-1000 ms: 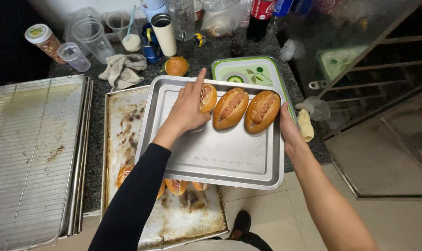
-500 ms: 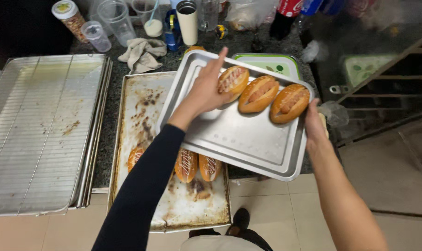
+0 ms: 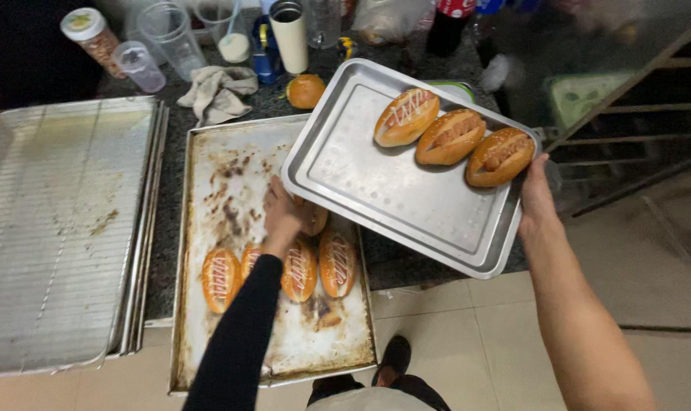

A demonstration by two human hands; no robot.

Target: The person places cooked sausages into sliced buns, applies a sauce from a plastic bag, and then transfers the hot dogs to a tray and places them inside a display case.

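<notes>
Right hand (image 3: pixel 538 199) grips the tilted shiny steel tray (image 3: pixel 376 183) one-handed, so its three sausage buns (image 3: pixel 452 137) could slide off; left hand (image 3: pixel 282 217) fingers close on a browned bun (image 3: pixel 313 219) on the stained baking sheet (image 3: pixel 231 164).

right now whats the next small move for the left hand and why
Probably close the left hand on the bun it is touching on the stained baking tray and lift it. The right hand holds the clean steel tray tilted just above, with three buns along its far edge and bare space beside them.
</notes>
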